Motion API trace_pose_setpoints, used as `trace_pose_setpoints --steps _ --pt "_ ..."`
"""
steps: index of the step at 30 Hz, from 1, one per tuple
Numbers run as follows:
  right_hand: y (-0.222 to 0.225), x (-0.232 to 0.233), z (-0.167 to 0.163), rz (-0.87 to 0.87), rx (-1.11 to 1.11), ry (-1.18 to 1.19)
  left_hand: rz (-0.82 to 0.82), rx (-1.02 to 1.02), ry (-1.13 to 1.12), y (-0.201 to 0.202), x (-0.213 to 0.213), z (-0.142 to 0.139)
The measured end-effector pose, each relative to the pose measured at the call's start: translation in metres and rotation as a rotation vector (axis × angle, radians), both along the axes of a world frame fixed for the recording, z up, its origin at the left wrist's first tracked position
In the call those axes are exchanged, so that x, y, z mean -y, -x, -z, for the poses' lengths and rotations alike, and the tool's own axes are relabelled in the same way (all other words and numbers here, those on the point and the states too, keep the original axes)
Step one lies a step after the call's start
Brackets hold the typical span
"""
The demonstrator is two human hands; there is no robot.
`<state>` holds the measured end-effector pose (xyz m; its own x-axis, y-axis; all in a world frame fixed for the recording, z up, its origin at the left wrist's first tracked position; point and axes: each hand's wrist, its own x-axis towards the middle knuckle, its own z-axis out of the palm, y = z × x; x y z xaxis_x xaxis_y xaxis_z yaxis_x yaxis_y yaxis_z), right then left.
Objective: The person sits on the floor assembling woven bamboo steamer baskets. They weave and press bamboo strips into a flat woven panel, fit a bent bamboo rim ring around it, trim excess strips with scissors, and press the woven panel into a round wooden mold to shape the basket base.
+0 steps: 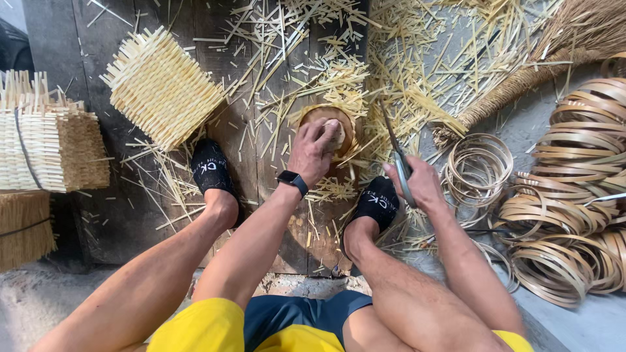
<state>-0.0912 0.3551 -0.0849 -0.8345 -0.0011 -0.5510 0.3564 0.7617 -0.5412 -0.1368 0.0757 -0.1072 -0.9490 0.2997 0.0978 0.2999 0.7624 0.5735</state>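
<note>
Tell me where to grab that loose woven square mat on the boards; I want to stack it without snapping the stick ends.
Take the woven square mat by two opposite edges of the dense woven body, coming from above. It lies flat, cornerwise, and loose stick ends fringe its border, so probably grip just inside them.

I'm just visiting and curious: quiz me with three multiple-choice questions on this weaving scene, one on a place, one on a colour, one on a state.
1. Where is the left hand?
A. on the round wooden block
B. on the woven square mat
C. on the bamboo rings

2. What colour are the socks?
A. white
B. black
C. red

3. What is the right hand doing?
A. hanging empty
B. gripping scissors
C. resting on a knee

Answers: 1 A, its fingers press a small piece onto the block. 2 B, both feet wear black socks. 3 B, its fingers close round the scissor handles, blades pointing away.
</note>
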Motion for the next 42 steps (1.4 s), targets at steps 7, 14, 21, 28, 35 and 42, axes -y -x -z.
trace_pose_setpoints --steps 7,14,21,28,35,42 --pt "0.002 0.001 0.027 -0.270 -0.167 -0.275 -0.132 0.126 -0.087 -0.015 -0.013 0.004" --pt "0.014 -0.015 0.053 -0.370 -0.078 -0.510 -0.028 0.131 -0.056 -0.015 -0.011 0.002" --pt "0.031 -0.012 0.060 -0.424 -0.694 -0.550 0.105 0.133 -0.029 -0.007 -0.007 0.000" --pt "0.040 -0.024 0.057 -0.451 -0.473 -0.496 0.154 0.151 0.039 -0.001 0.002 0.001" --pt "0.051 -0.012 0.062 -0.485 -0.704 -0.542 0.290 0.271 0.117 0.017 0.002 -0.023" --pt "0.054 -0.032 0.056 -0.570 -0.495 -0.606 -0.063 0.331 -0.008 0.006 -0.016 -0.028"
